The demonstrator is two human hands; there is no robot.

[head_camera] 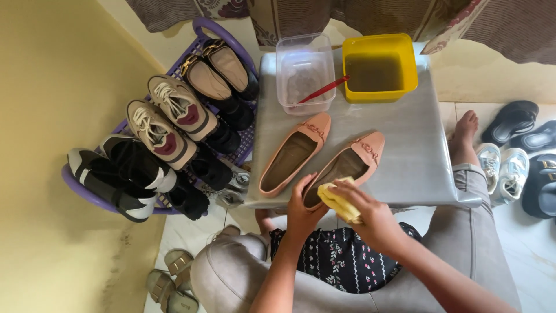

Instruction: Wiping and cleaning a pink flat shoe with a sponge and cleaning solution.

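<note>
From the head camera, the heel end of the nearer peach-pink flat shoe with a chain trim (pixel 347 164) is hidden behind both hands, so only its toe and part of the dark insole show. The left hand (pixel 302 208) curls around that heel, fingers closed on its rim. The right hand (pixel 370 215) is closed on a folded yellow cloth (pixel 339 200), pressed against the shoe's back edge; how much of the cloth lies under the palm cannot be made out. The second matching peach-pink flat shoe (pixel 295 152) lies just beside the first, untouched, on the grey metal tabletop (pixel 417 145).

At the far edge of the table stands a square yellow plastic tub (pixel 380 67) holding murky brownish liquid. Touching it on the left is a clear plastic box (pixel 305 72); its contents are hard to tell, and a thin red stick (pixel 324 90) leans out of it.

Left of the table, a purple plastic rack (pixel 78 184) holds several pairs of shoes, stacked so that the lower ones are partly covered. More footwear at the right edge is cut off by the frame.
</note>
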